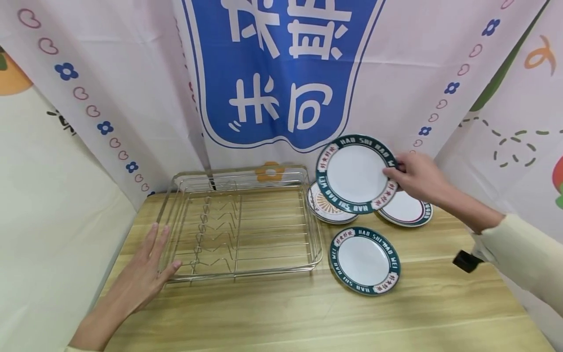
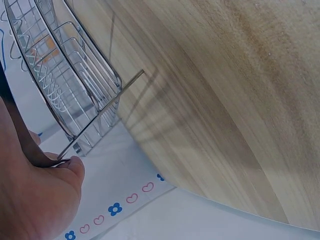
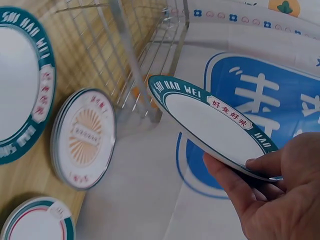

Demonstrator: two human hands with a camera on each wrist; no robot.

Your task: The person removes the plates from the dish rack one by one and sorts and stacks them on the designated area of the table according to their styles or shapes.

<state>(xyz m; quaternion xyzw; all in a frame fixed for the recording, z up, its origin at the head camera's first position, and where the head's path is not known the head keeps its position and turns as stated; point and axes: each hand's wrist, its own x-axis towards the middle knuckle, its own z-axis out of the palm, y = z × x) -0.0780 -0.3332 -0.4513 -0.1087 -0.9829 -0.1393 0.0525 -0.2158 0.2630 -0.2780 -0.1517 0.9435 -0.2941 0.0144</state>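
Observation:
My right hand (image 1: 418, 176) pinches a white plate with a green lettered rim (image 1: 357, 173) by its right edge, thumb on top and fingers beneath. The plate is held up in the air, tilted in the right wrist view. Beside the front left corner of a wire dish rack (image 1: 237, 274), my left hand (image 1: 140, 274) lies with its fingers extended along the rack's side. A similar green-rimmed plate (image 1: 364, 261) lies on the table, right of the rack. Behind it are a stack of plates with an orange sunburst pattern (image 3: 86, 139) and another stack with a red inner ring (image 1: 406, 210).
The wood-grained table (image 1: 281, 313) carries the rack and plates. A white cloth with a blue panel (image 1: 281, 73) hangs behind the table's back edge. Folding wire dividers (image 1: 215, 234) stand inside the rack's left half. A small black object (image 1: 467, 261) shows beneath the right sleeve.

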